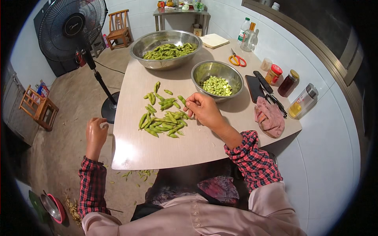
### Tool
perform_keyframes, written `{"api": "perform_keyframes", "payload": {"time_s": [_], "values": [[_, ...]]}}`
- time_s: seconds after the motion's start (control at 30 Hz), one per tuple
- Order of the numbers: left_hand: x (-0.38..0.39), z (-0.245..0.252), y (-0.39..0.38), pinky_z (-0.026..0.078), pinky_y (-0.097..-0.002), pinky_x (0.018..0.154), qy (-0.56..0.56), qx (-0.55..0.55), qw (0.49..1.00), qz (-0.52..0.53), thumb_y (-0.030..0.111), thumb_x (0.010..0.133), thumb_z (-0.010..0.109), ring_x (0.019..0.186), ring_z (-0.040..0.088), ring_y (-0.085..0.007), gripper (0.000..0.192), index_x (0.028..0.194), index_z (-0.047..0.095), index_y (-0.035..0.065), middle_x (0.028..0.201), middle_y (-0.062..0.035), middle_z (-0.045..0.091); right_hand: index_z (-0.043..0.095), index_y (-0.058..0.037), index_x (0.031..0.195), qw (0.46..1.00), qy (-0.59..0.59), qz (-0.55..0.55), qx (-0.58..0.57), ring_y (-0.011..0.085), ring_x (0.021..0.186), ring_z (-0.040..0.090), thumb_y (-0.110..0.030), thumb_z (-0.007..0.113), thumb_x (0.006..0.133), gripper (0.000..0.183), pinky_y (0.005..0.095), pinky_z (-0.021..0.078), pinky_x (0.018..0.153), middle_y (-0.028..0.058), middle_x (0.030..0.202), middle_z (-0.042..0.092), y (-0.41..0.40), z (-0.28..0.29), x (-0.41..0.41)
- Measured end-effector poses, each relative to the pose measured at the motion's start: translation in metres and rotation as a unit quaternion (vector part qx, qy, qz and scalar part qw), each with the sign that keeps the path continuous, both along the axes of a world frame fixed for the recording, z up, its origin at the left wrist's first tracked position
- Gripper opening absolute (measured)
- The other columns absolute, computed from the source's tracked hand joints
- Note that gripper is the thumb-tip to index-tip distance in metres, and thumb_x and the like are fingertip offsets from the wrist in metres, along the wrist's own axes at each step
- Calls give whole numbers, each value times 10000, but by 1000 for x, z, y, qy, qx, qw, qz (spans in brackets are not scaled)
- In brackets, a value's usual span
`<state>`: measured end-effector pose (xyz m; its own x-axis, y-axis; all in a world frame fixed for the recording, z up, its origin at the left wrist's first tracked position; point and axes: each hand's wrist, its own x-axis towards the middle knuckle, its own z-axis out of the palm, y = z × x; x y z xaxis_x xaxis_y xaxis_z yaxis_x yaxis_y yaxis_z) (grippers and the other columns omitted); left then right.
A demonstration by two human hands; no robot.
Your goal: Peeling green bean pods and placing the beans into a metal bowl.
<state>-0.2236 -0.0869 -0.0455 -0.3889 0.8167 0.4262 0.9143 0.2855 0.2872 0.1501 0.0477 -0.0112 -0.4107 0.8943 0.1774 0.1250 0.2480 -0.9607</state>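
Observation:
My right hand (pixel 203 108) pinches a green soybean pod (pixel 182 100) between thumb and fingertips, just above the table (pixel 189 149). Out past the table's left edge, over the floor, my left hand (pixel 97 134) is raised with its fingers curled; whether it holds anything cannot be seen. Loose pods (pixel 165 122) lie in a spread pile on the table to the left of my right hand. Shelled green beans (pixel 217 85) fill the bottom of a small steel bowl (pixel 239 79) beyond that hand. Many whole pods (pixel 169 51) rest in a large steel colander (pixel 137 56) at the back.
Orange-handled scissors (pixel 237 60), a phone (pixel 254 88), a remote control (pixel 262 82), jars, glasses and a pink cloth (pixel 269 118) lie to the right. A pad (pixel 215 40) and bottles stand behind. A standing fan (pixel 73 26) is left of the table; empty pods (pixel 144 174) litter the floor.

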Motion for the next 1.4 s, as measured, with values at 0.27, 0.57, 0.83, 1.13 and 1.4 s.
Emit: {"api": "perform_keyframes", "payload": {"time_s": [0.27, 0.57, 0.83, 1.13, 1.4], "values": [[126, 58, 45, 512, -252, 662, -315, 97, 905, -268, 134, 890, 684, 733, 654, -124, 178, 947, 720, -30, 850, -82, 718, 589, 15, 880, 988, 18, -59, 139, 118, 589, 595, -73, 631, 894, 98, 271, 467, 541, 81, 732, 648, -6, -4, 2], [213, 49, 88, 551, -250, 694, -602, 37, 726, -329, 171, 952, 622, 816, 676, -131, 273, 1080, 679, -63, 919, -85, 710, 598, -6, 870, 895, -54, -129, 423, 206, 582, 577, -25, 668, 847, 76, 314, 461, 537, 92, 746, 612, -14, 3, 0], [216, 41, 92, 551, -257, 761, -665, 60, 665, -334, 162, 980, 587, 838, 652, -126, 230, 1043, 648, -51, 955, -82, 680, 604, -8, 960, 922, -43, -93, 372, 193, 641, 609, -31, 647, 868, 104, 313, 477, 566, 97, 774, 621, -16, 6, -1], [227, 40, 81, 512, -227, 676, -459, 98, 797, -381, 61, 950, 608, 762, 618, -80, 179, 1089, 644, -45, 873, -36, 690, 528, 13, 1054, 990, 137, 0, 46, 50, 642, 540, -44, 590, 926, 154, 200, 424, 551, 26, 753, 606, -7, 3, 4], [221, 35, 81, 529, -276, 626, -252, 171, 887, -348, 4, 857, 686, 744, 670, -139, 134, 990, 682, -5, 882, -99, 713, 511, -9, 1013, 987, 153, 30, -38, 49, 609, 512, -1, 574, 905, 125, 188, 385, 516, 28, 730, 589, -7, 11, 5]]}}
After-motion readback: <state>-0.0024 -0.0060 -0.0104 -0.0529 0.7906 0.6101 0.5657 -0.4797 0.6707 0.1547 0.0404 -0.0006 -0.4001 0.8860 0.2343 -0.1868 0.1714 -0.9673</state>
